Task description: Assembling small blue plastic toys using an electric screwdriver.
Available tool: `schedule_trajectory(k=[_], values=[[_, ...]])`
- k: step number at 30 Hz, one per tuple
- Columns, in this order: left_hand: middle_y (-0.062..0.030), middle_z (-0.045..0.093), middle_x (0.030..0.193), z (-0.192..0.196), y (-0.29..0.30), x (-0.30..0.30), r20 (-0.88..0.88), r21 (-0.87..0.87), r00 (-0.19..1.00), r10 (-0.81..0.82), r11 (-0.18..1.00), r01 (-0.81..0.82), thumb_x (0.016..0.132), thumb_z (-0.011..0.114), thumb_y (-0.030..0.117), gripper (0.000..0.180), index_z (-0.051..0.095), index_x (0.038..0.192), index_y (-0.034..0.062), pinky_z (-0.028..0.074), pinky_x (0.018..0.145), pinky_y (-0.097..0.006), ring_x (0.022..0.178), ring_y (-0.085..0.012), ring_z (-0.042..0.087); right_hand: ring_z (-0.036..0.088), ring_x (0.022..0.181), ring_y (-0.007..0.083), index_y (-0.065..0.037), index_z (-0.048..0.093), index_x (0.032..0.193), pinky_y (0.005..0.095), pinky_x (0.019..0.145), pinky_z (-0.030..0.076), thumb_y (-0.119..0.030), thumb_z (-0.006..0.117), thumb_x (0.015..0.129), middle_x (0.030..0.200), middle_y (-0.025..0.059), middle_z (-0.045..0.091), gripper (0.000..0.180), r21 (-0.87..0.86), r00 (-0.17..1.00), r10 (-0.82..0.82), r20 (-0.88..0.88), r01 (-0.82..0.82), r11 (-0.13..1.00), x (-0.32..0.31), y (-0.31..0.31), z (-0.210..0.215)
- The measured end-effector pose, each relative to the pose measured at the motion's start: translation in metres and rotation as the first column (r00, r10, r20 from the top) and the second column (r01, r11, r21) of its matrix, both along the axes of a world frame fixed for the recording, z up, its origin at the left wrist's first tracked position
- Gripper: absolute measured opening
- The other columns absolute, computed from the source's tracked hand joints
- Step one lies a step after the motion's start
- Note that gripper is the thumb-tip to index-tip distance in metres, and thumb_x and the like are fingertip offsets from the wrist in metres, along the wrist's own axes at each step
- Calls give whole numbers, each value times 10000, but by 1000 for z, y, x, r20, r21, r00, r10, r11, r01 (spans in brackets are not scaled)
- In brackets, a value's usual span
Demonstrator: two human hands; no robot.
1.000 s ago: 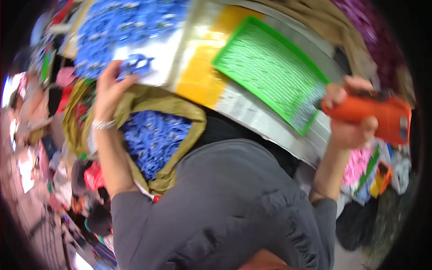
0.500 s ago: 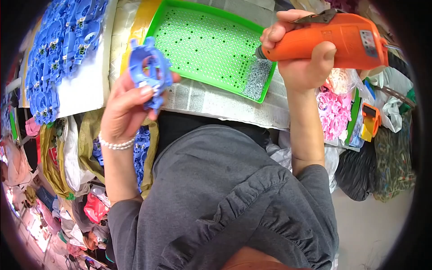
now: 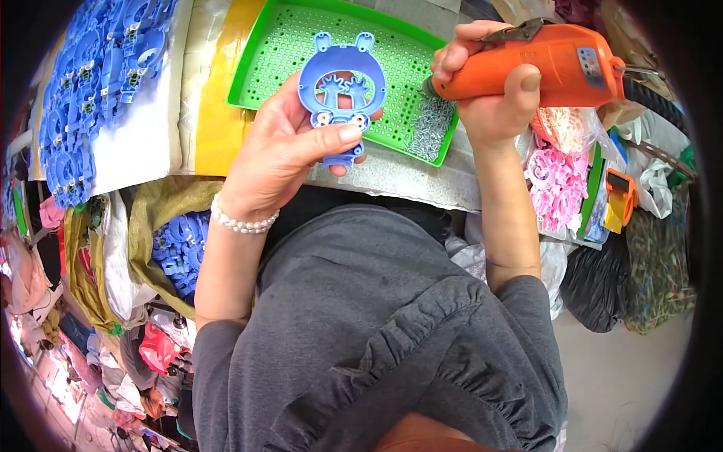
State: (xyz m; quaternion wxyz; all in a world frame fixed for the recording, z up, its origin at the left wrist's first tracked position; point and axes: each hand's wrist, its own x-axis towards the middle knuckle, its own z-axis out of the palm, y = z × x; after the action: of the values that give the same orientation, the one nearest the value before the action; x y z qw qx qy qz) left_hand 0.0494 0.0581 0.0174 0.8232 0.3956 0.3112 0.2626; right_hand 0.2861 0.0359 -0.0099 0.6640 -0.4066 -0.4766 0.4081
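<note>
My left hand (image 3: 290, 147) grips a blue plastic housing (image 3: 307, 83) by its narrow lower end, thumb across the front. The housing has a round open frame, two ear-like tabs on top and small white parts near my thumb. It is held up in front of a green perforated tray (image 3: 301, 19). My right hand (image 3: 493, 105) is wrapped round an orange electric screwdriver (image 3: 557, 64) with a cord at its back end. The screwdriver's dark tip points left, just above a pile of small silver screws (image 3: 431, 128) in the tray's right corner.
Rows of similar blue housings (image 3: 98, 83) lie on a white board at the left. A sack (image 3: 177, 248) below holds more blue parts. Pink parts (image 3: 557, 184) and an orange tape dispenser (image 3: 621, 197) sit at the right, above a black bag (image 3: 599, 290).
My left hand has moved right with the blue housing and turned it so its open face shows. My right hand and the screwdriver have shifted slightly left.
</note>
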Motion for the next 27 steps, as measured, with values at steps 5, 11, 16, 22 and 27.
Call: schedule_trajectory(k=[5,11,16,22,27], values=[[-171,634,1096,-1,0,1,-3,-31,1000,10,999,-10,820,674,98,487,460,1251,23,507,550,-216,690,-165,649,533,638,214,17,537,1060,350,616,445,-713,501,780,735,92,567,783,5,1000,-1,7,1,1000,-1,0,0],[-157,637,1088,-8,-4,5,-3,9,1000,31,999,-31,811,685,78,489,465,1245,36,517,557,-224,703,-159,653,534,641,217,16,540,1065,351,620,446,-720,499,776,739,90,567,792,-15,999,-31,21,31,999,-1,0,0],[-67,627,917,-6,-5,10,-21,-10,999,45,999,-45,793,697,11,439,476,1173,23,541,558,-242,708,-146,650,539,655,225,23,548,1088,373,645,443,-762,452,768,747,90,565,853,97,998,36,-47,-31,995,4,1,6],[-104,647,1045,-9,-7,18,-50,13,998,29,1000,-28,805,693,52,455,487,1211,42,539,576,-229,726,-148,656,525,753,209,17,508,1210,394,718,407,-838,412,721,887,80,574,990,302,933,361,-15,-340,891,8,-6,51],[-83,646,1018,-12,-9,22,-40,9,998,54,998,-54,806,691,49,402,511,1166,37,536,577,-236,725,-147,654,512,818,204,8,443,1307,387,786,380,-846,519,649,982,64,550,1080,236,799,577,172,-602,763,-6,-8,96]])
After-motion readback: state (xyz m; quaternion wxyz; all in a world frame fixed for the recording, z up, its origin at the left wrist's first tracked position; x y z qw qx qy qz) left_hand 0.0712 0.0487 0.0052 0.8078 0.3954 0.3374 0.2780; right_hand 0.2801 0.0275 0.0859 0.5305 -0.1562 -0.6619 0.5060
